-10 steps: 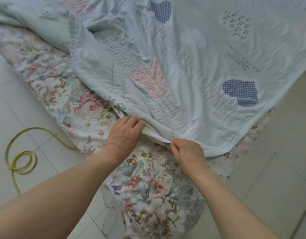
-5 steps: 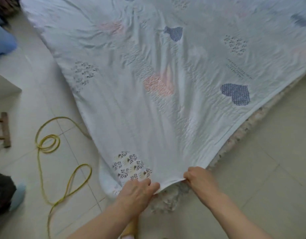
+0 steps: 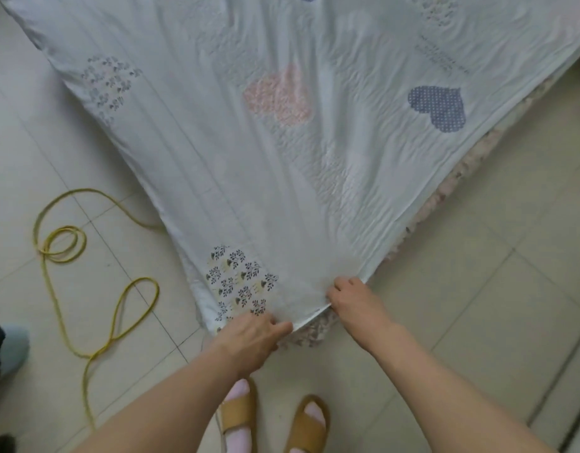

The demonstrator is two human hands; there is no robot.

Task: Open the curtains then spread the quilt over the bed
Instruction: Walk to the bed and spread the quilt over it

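Quilt corner held taut at the foot of the bed

Quilt cloth is spread from the 12 o'clock edge of the view down to a corner near 6 o'clock, where it is gripped on both sides. The left hand is clamped on the hem at about 7 o'clock of that corner, fingers curled over the fabric; the right hand is pinched on the hem at about 5 o'clock. The corner is held this way, it is judged, so that the cloth is drawn flat and square over the bed, whose floral cover is seen only as a strip under the edge from 6 to 2 o'clock. Curtains are not in view, so their state cannot be told.

Two hands are counted, one quilt and one yellow cord looped on the tiled floor at 9 o'clock. Five whole heart patches are counted on the quilt, perhaps more at the top edge, where the view cuts them off. Two sandals are seen at 6 o'clock.
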